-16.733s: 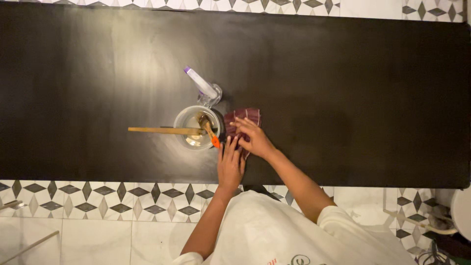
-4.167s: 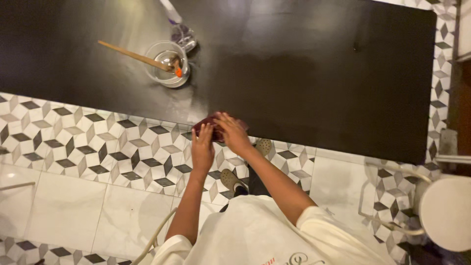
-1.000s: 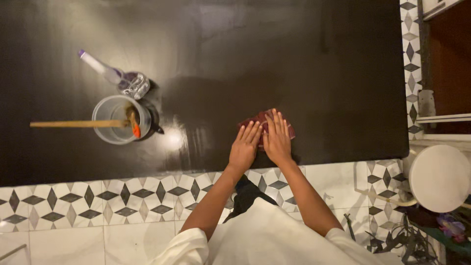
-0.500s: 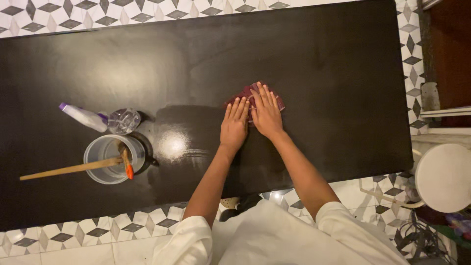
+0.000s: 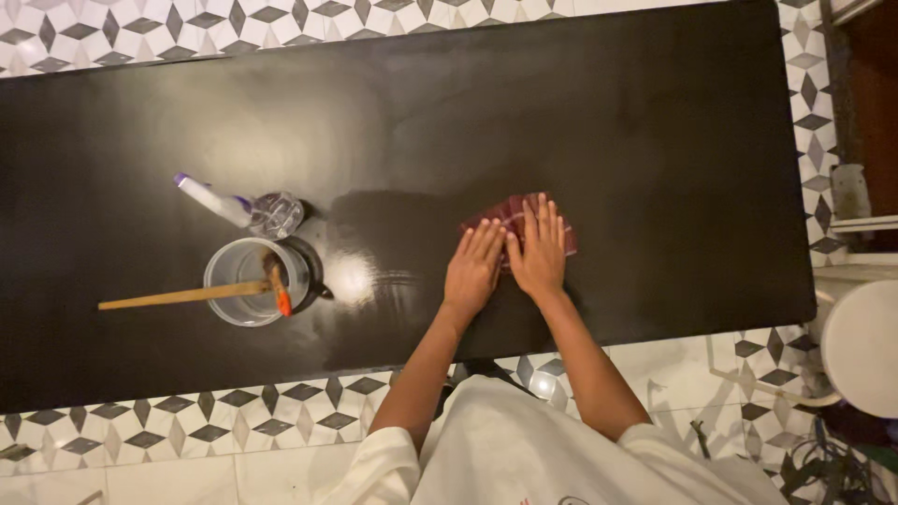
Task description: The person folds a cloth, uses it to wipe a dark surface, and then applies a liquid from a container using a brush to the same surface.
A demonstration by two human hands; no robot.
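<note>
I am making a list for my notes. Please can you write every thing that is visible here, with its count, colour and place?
table: 1, black, glossy, across the view
cloth: 1, dark red, folded, on the table right of centre
cup: 1, clear, left part of the table
brush: 1, wooden handle, lying across the cup
spray bottle: 1, clear with white and purple top, behind the cup
stool: 1, white, right edge
floor: patterned tiles, black, grey, white
left hand: flat, fingertips on the cloth
right hand: flat on the cloth

place: home room | evidence: patterned tiled floor (image 5: 140, 425), long black table (image 5: 655, 122), white stool (image 5: 865, 346) seen
</note>
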